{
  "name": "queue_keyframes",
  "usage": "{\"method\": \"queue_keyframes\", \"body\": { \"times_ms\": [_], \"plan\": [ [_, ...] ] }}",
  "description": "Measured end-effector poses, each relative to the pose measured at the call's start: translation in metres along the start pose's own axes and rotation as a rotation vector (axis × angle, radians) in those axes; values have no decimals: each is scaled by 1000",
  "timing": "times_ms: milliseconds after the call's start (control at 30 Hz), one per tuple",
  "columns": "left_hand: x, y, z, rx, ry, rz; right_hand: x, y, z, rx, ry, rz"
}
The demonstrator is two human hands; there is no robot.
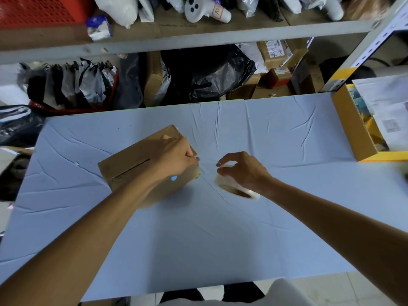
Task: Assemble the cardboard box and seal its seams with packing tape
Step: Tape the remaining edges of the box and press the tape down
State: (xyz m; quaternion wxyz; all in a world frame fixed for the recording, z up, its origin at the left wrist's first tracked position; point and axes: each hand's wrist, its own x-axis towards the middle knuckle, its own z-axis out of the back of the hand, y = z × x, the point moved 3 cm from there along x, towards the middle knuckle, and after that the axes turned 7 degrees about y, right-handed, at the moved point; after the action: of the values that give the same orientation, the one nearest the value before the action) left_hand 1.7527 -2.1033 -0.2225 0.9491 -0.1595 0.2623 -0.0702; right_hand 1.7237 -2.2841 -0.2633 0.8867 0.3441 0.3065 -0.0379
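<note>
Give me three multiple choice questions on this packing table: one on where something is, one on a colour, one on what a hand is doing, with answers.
1. Where is the tape roll relative to the cardboard box? A) on top of it B) to its right C) inside it
2. What colour is the table cover? A) light blue B) red C) green
3. What is the right hand doing? A) lying flat B) gripping the tape roll C) holding scissors
Answers: B, the roll lies on the cover beside the box's right end; A, the cloth is pale blue; B, its fingers curl round the roll.
</note>
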Motion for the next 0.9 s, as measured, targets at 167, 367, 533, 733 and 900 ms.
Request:
{"method": "queue_keyframes", "body": {
  "times_ms": [167,367,533,733,900],
  "plan": [
    [-1,-3,0,2,-11,2,6,-4,-4,21,40,24],
    [-1,2,2,-25,-19,23,8,-34,-1,-13,49,-117],
    [-2,-2,2,-2,16,19,6,-72,12,-3,51,-150],
    [-4,-1,7,22,98,39,13,-60,14,199,6,-26],
    [-5,1,13,-15,139,26,17,-53,11,197,-20,-19]
  ]
}}
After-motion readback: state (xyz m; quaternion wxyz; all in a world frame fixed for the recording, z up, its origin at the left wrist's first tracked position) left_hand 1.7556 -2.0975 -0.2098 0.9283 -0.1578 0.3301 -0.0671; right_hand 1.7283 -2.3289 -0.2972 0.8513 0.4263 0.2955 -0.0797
